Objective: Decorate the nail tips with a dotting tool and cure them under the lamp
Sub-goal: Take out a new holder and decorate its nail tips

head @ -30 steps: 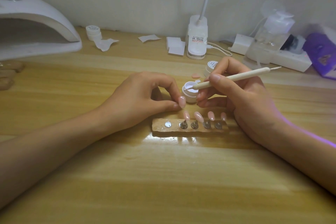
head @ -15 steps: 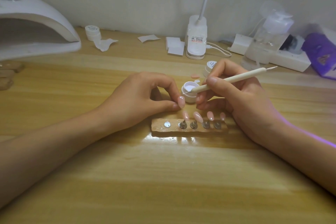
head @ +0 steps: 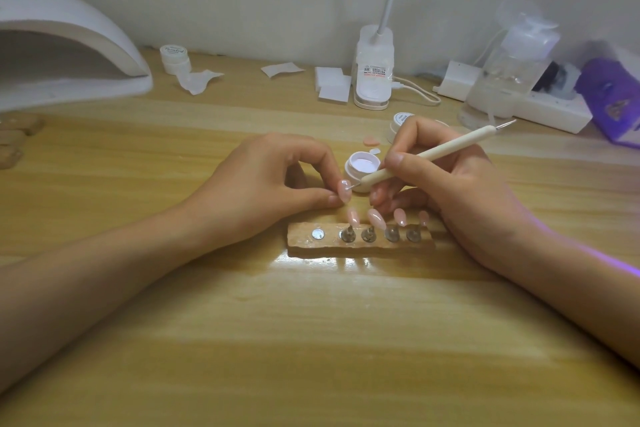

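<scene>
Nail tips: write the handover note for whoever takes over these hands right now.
Left hand pinches one pink nail tip just behind the wooden holder. Right hand grips the dotting tool, its point on that tip. Open gel pot sits behind them; four tips stand on the holder, leftmost spot free. Lamp far left, nothing visibly inside.
Done: cannot tell which mounted tips carry dots.
Left: finish this tip, remount it, dot others as needed, cure all.

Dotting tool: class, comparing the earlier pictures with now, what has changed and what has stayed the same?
The right hand moved the point of the dotting tool left, from the open gel pot to the nail tip pinched by the left hand. Both grips, the pot and the wooden holder stayed put.
</scene>
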Tool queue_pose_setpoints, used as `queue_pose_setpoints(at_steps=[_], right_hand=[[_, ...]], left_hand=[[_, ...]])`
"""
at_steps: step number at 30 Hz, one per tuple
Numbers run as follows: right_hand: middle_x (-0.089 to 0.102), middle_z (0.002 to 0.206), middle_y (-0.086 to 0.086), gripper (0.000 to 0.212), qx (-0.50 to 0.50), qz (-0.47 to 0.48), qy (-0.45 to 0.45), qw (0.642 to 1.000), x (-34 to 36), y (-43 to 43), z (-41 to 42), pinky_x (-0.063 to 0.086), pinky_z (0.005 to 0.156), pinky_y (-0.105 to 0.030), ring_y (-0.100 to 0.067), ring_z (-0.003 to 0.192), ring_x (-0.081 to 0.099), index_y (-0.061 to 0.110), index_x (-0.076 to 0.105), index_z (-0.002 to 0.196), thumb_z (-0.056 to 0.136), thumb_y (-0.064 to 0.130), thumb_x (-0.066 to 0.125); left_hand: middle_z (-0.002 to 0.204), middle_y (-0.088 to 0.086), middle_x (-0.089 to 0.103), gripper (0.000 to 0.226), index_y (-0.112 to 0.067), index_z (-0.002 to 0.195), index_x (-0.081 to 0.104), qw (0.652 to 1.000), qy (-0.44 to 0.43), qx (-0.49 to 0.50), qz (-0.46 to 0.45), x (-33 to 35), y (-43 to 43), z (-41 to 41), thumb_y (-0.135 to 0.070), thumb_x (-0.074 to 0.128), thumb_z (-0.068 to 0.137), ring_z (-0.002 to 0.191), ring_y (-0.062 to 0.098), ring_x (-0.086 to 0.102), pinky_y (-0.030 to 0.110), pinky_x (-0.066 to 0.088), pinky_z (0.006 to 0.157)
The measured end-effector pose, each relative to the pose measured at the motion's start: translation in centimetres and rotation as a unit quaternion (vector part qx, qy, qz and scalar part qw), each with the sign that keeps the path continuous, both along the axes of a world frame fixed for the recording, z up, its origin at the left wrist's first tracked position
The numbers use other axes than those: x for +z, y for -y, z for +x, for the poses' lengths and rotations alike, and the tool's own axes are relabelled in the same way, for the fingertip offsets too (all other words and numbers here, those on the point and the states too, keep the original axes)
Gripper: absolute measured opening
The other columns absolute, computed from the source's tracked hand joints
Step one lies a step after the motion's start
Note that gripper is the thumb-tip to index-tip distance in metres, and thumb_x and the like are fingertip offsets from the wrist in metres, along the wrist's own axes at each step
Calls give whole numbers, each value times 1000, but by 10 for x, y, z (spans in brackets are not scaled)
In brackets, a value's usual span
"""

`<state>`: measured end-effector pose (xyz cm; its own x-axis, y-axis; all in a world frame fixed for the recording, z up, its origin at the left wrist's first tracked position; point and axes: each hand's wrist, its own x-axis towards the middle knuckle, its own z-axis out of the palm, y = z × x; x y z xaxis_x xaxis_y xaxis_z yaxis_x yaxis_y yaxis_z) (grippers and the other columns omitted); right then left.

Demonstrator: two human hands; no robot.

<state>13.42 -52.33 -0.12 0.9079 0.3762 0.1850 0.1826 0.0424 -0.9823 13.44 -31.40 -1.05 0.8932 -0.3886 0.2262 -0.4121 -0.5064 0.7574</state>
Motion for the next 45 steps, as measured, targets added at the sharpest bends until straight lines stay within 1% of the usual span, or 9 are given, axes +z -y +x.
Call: queue_pose_setpoints(at_steps=[11,17,23,28,33,37,39,42,45], right_hand=[[68,66,-11,22,-6,-15,-4,1000,1,0,0,48,46,-21,-20,60,66,7,50,74,94,0,56],[68,66,-11,22,1,-9,-4,1000,0,0,0,48,46,-20,-19,60,66,7,51,74,94,0,56],[69,69,-16,23,5,19,2,1000,2,0,-1,49,47,-22,-21,59,66,18,57,68,89,10,58],[69,67,-10,24,6,29,14,999,2,0,-1,49,47,-21,-19,59,67,22,59,68,88,11,58],[69,66,-10,21,8,32,14,999,2,1,-1,49,48,-21,-19,58,66,18,57,70,89,10,57],[68,66,-9,23,5,32,12,999,2,0,-1,49,48,-22,-18,59,66,20,57,68,88,9,57],[68,66,-10,22,4,28,7,1000,2,0,-2,49,46,-22,-19,58,65,18,56,69,89,8,57],[67,66,-12,22,8,12,2,1000,2,0,-1,47,46,-21,-19,57,64,10,51,72,92,2,56],[66,65,-12,25,9,-6,0,1000,1,0,0,47,46,-20,-19,56,64,8,50,72,94,-2,55]], left_hand=[[78,-19,68,20,-34,73,70,1000,1,-3,1,-1,-1,1,-18,79,80,60,5,57,20,43,60],[77,-9,70,18,-33,74,71,1000,3,0,5,-2,-1,2,-19,80,80,61,4,59,20,42,60],[77,-16,69,18,-34,73,71,1000,0,-1,2,-1,-1,1,-19,79,80,61,3,60,18,43,61],[77,-19,69,19,-34,73,70,1000,-1,-3,1,-1,-1,1,-18,79,80,61,4,60,16,43,61],[76,-16,69,19,-33,73,70,1000,3,3,3,-2,0,1,-18,79,79,61,1,61,14,42,60],[78,-9,71,18,-35,73,70,1000,2,6,3,-2,-1,2,-20,79,79,62,3,60,21,45,63],[80,-7,72,17,-35,75,70,1000,1,7,5,-3,-1,2,-21,79,79,62,3,61,24,46,64],[78,-13,70,18,-35,75,70,1000,3,7,7,-3,-1,2,-20,79,80,62,2,61,19,44,62],[78,-19,69,20,-35,75,69,1000,6,4,9,-3,0,2,-18,79,80,61,0,60,15,42,61]])
